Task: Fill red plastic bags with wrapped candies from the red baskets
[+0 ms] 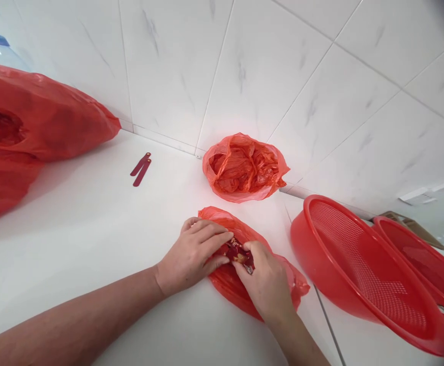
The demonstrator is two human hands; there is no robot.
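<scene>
Both of my hands are over a red plastic bag lying on the white counter. Between them is a small dark red packet with gold print and a shiny surface; its exact kind does not show. My left hand pinches the packet's left end between thumb and fingers. Its right end is gripped by my right hand, thumb and index finger closed. My fingers cover part of the packet, and the inside of the bag is mostly hidden.
Another red bag stands open against the tiled wall, full of crumpled red plastic. Two dark red strips lie left of it. A large red bag fills the left side, with a bottle behind. Red baskets stand at right.
</scene>
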